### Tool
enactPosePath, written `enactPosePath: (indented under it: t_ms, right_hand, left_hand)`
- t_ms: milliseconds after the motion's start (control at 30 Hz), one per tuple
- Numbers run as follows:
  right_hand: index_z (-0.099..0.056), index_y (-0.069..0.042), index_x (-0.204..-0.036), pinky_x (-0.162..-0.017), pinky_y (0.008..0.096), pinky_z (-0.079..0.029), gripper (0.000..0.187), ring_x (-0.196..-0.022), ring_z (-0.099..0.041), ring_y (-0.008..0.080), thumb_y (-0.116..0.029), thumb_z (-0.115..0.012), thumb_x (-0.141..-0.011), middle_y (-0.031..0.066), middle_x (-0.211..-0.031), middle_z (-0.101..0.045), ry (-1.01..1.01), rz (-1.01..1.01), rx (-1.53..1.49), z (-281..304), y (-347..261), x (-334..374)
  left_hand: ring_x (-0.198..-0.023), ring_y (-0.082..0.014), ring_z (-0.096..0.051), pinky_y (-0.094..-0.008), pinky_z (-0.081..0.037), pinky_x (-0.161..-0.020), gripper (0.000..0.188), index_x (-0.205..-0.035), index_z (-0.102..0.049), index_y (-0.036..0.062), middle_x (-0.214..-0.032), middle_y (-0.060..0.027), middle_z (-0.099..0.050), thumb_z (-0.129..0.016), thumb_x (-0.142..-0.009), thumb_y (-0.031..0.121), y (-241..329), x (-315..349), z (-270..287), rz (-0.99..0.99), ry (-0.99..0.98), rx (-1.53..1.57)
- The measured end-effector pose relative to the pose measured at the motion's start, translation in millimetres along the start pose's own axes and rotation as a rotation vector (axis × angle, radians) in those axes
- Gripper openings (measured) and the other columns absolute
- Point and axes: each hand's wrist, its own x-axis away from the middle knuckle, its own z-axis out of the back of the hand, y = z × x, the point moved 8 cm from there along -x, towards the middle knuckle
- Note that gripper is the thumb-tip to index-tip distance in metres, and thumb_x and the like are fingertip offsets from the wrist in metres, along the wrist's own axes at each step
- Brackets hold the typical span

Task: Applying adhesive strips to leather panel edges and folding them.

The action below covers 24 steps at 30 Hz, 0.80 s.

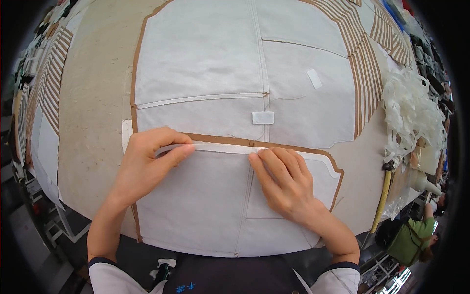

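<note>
A white fabric panel with brown edging [188, 191] lies in front of me on the work table. Along its upper edge runs a narrow white tape [220, 148]. My left hand [149, 159] pinches the tape between thumb and fingers, and a loop of it bends back under the palm. Farther right, my right hand [286, 183] has its thumb and fingertips closed on the tape against the edge, beside a seam. A larger white panel [196, 59] with brown edging lies just beyond; a small white rectangular piece [263, 117] rests on it near its middle seam.
Beige table surface [90, 122] shows at the left. Striped brown-and-white fabric [364, 83] lies at the right, with more stacked at far left. A tangled heap of white tape [409, 108] sits at the right edge, above a yellow rod [382, 201]. A person in green [411, 237] is at lower right.
</note>
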Motion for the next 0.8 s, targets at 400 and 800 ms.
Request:
enactPosePath:
  t_ms: [400, 800]
  right_hand:
    - [-0.073, 0.001, -0.111, -0.083, 0.0418, -0.054, 0.042, -0.094, -0.063, 0.0276, -0.002, -0.069, -0.069, 0.0127, -0.107, -0.062, -0.039, -0.055, 0.087, -6, -4, -6]
    - [-0.073, 0.002, -0.113, -0.083, 0.0434, -0.054, 0.048, -0.096, -0.063, 0.0302, -0.001, -0.068, -0.065, 0.0142, -0.108, -0.062, -0.092, -0.079, 0.103, -8, -8, -11]
  left_hand:
    - [-0.06, -0.0057, -0.057, -0.0214, -0.045, -0.055, 0.015, -0.089, -0.072, 0.0, -0.069, -0.0004, -0.066, -0.075, -0.092, 0.015, -30, 15, 22, 0.101, 0.183, 0.059]
    - [-0.058, -0.0056, -0.056, -0.0228, -0.042, -0.052, 0.015, -0.088, -0.072, 0.0012, -0.065, -0.0007, -0.064, -0.076, -0.09, 0.015, -33, 11, 25, 0.161, 0.176, 0.052]
